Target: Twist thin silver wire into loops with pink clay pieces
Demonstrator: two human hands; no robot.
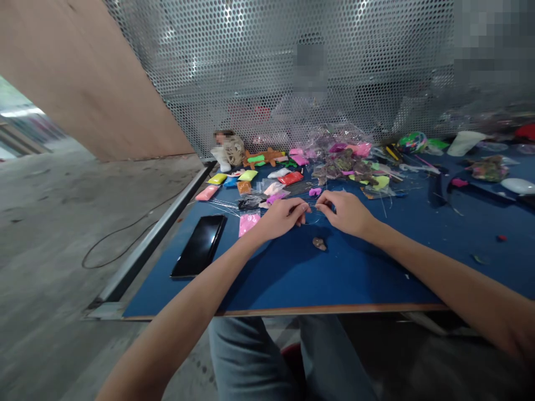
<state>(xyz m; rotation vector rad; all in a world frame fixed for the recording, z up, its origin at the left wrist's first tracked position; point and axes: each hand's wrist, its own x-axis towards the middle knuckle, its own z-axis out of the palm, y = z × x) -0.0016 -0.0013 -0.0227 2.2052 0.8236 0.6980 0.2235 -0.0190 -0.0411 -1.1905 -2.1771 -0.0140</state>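
- On our left, a slim black slab with a glossy face (199, 246), shaped like a phone or tablet, lies flat on the smooth blue tabletop (267, 284)
- Next, we have a pink packet (249, 223) in shiny clear plastic, near our left wrist
- Our left hand (282, 216), its bare forearm slanting up from the lower left, is turned back up, fingers curled under, thumb and forefinger pinched together on a thin strand (312, 223)
- Between our hands, this pale, hair-fine strand bows in a shallow curve
- Just below that gap sits a small brown lump (320, 243), irregular and stone-like
- Our right hand (346, 211), its forearm slanting in from the lower right, mirrors the left, fingers bent, thumb and forefinger nearly closed on the strand's other side
- At far right, we see a smooth white oval (518, 186)
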